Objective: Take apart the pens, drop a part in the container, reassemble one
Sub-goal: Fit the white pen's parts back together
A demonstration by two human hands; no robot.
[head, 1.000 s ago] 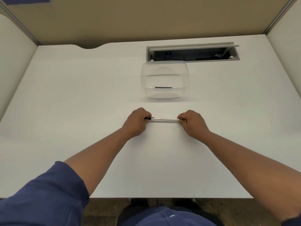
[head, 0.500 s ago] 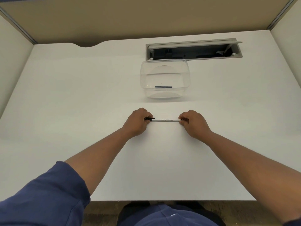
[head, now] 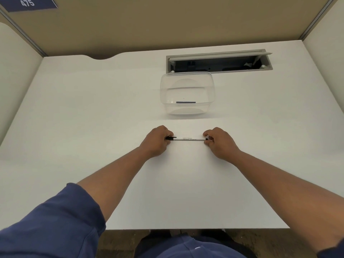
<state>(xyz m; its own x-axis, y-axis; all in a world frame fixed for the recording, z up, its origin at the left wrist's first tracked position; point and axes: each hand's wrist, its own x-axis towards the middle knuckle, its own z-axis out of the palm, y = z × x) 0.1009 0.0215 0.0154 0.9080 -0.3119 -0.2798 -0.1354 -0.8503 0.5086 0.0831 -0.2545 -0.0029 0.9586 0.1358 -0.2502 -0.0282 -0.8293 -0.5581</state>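
Head view: a white pen [head: 189, 139] lies crosswise just above or on the desk [head: 93, 108], gripped at both ends. The left hand [head: 155, 141] is curled shut around the black clip end, fingers folded over it so only a short black stub shows. The right hand [head: 218, 141] pinches the other end, thumb and fingertips closed on a small dark tip; the rest of that hand is loosely curled. Whether the pen rests on the desk or is held a little off it, I cannot tell.

The pen's long axis runs left to right, nearly level, parallel to the near desk edge. Clip end points to the person's left, writing end to the right, judging by the dark tip there. Small print runs along the barrel, too fine to read.

Beyond the hands, well apart from them, stands a clear container [head: 187, 92] with a thin dark strip [head: 185, 102] low inside it, possibly a pen part, possibly a label. Behind that is an open cable tray [head: 219, 61].

Step in hand, as I judge it: either pulling or twisting the pen apart, or seating its ends back together. The next move calls for a steady opposed grip, force kept along the barrel's axis, so nothing bends or springs loose.
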